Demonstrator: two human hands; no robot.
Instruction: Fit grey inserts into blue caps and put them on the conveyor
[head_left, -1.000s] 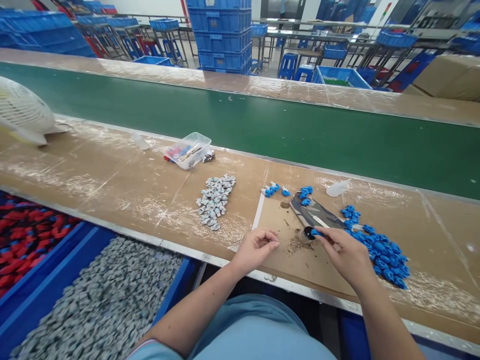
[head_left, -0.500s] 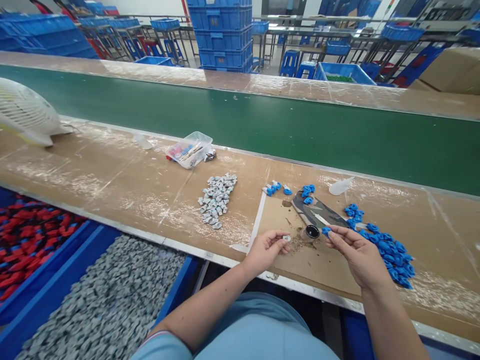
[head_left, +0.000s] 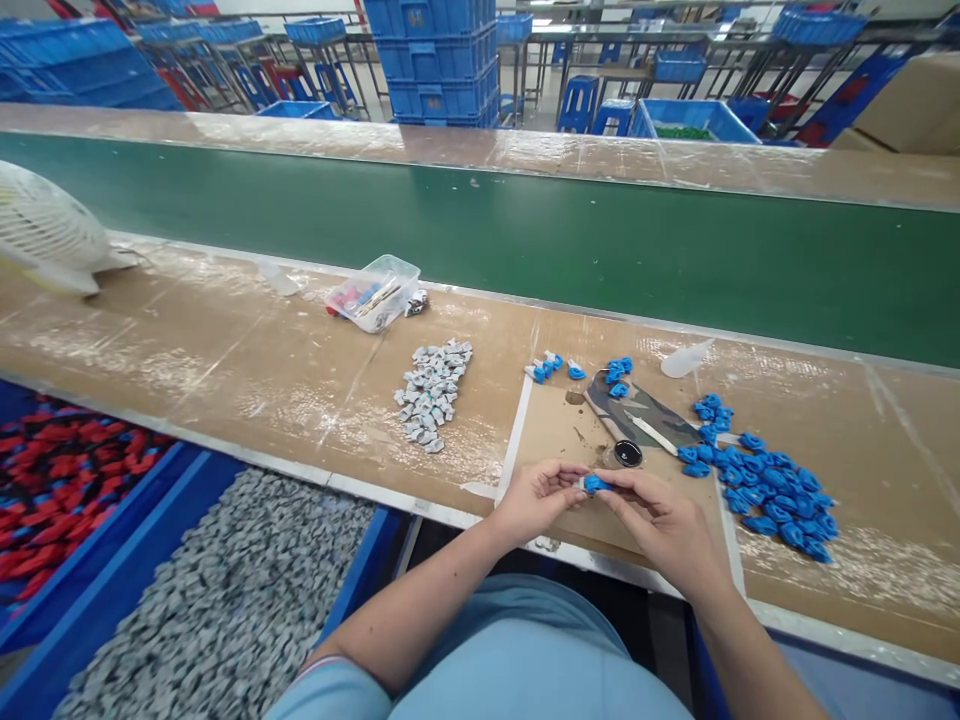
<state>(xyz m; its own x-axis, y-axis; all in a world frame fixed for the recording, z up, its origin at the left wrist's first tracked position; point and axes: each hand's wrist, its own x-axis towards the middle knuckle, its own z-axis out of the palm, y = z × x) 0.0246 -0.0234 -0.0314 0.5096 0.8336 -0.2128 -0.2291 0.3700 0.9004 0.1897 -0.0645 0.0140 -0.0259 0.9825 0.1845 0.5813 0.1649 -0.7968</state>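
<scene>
A blue piece (head_left: 598,484) is pinched by the right hand (head_left: 664,515) and a pale piece (head_left: 581,483) by the left hand (head_left: 534,502), the two held together above the surface (head_left: 300,400), just before the cup (head_left: 628,455), left of the blue heap (head_left: 780,495).

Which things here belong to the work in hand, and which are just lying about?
Likely in use:
blue piece held between left hand and right hand
blue pile
grey pile
cup with dark contents

Seemingly just lying about:
fan
clear plastic box
blue stools
</scene>
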